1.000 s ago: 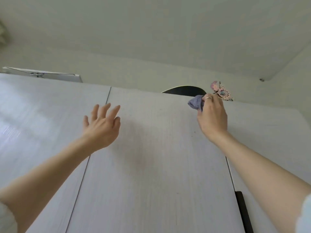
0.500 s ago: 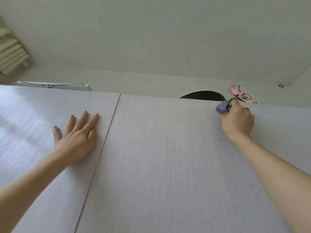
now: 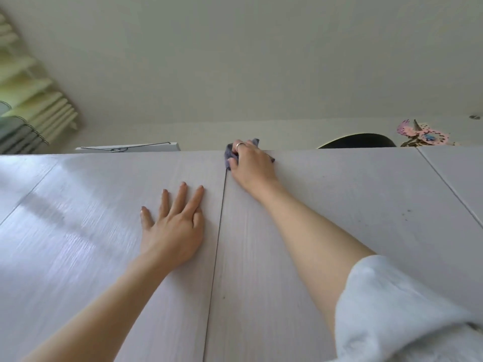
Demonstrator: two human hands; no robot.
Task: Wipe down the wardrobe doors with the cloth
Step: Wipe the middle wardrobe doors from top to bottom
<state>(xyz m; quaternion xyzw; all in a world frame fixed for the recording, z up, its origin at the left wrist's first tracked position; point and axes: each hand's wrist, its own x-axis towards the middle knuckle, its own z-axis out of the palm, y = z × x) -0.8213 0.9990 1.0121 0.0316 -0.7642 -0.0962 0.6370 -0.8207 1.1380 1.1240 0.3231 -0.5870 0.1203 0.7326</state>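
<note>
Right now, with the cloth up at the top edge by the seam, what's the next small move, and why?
Probably draw the cloth down the door just right of the seam. The right hand grips it at the top edge, dark specks dot the panel below and to the right, and the left hand lies flat on the neighbouring door.

Two hands up on the pale wood: left hand (image 3: 173,228) flat at centre frame, right hand (image 3: 252,165) above it at the top edge. One bluish cloth (image 3: 229,155) bunched there. Four door panels (image 3: 352,205) counted across, split by three seams. One ring on the right hand. One white sleeve, lower right. One pink ornament (image 3: 423,135), upper right. One dark rounded object beside it.
</note>
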